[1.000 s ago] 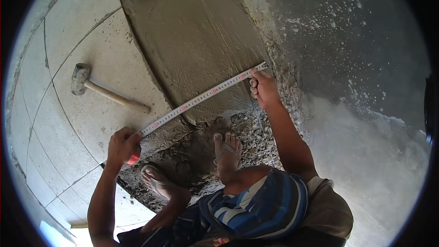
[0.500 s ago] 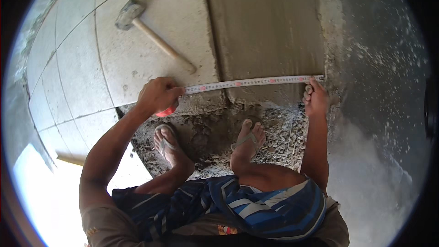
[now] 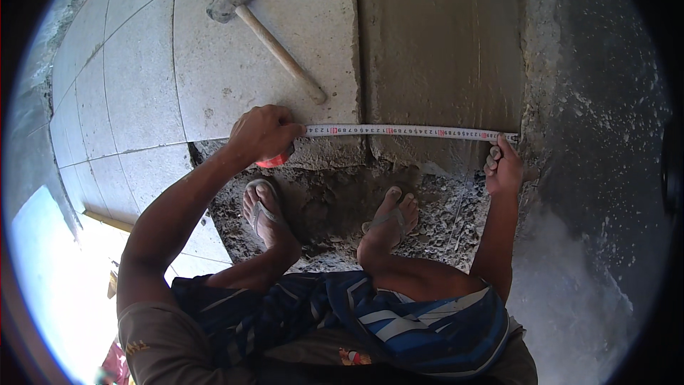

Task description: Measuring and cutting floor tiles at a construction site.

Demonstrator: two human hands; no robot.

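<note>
- Head view: right thumb and curled fingers of the right hand [image 3: 504, 168] pinch the white tape blade [image 3: 406, 130] near its tip.
- Left hand [image 3: 263, 133]: fingers wrapped around the red case [image 3: 275, 160].
- Blade stretched between both hands, across pale tile [image 3: 214, 64] and grey-brown mortar [image 3: 434, 50].
- Hammer [image 3: 276, 45] lying on the tile.

Pale floor tiles [image 3: 221, 75], smoothed mortar [image 3: 427, 50], rubble [image 3: 443, 203], a hammer [image 3: 280, 55] and a tape measure [image 3: 413, 130] mark a building site.
</note>
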